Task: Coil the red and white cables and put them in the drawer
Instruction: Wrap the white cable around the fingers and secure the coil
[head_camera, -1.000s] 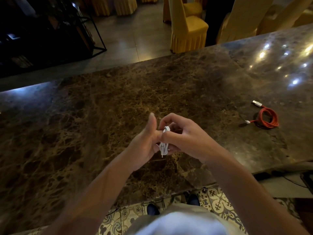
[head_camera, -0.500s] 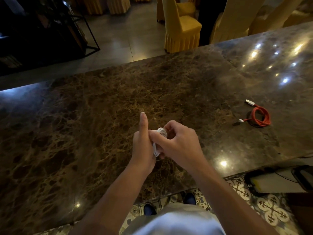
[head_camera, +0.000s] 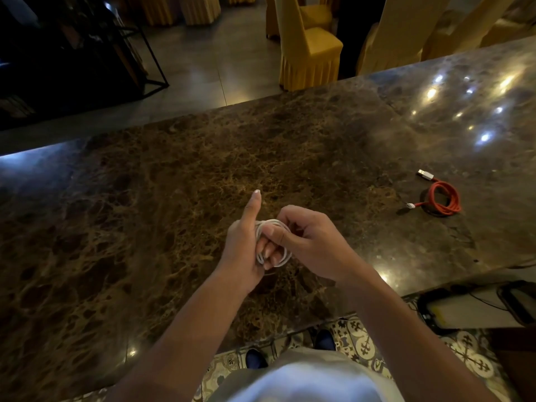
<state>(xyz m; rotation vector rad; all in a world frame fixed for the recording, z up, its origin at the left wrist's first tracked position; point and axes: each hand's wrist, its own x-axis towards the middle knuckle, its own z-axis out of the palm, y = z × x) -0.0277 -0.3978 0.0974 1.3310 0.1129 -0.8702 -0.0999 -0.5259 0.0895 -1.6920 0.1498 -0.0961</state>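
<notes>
A white cable [head_camera: 285, 255] is wound in loops around the fingers of my left hand [head_camera: 242, 250], whose thumb sticks straight up. My right hand [head_camera: 310, 242] pinches the loops between thumb and curled fingers, just above the brown marble counter [head_camera: 145, 227]. A red cable [head_camera: 442, 198] lies coiled on the counter to the right, with its two white plugs sticking out. No drawer shows in the head view.
Below the counter's near right edge sit dark trays or devices [head_camera: 470, 309] on a lower shelf. My shoes stand on a patterned tile floor [head_camera: 362, 340]. Yellow covered chairs [head_camera: 307, 44] and a dark metal rack [head_camera: 72, 47] stand beyond the far edge.
The white loops have grown wider and more visible around my left fingers. My right hand has shifted its pinch on the coil. The red cable has not moved.
</notes>
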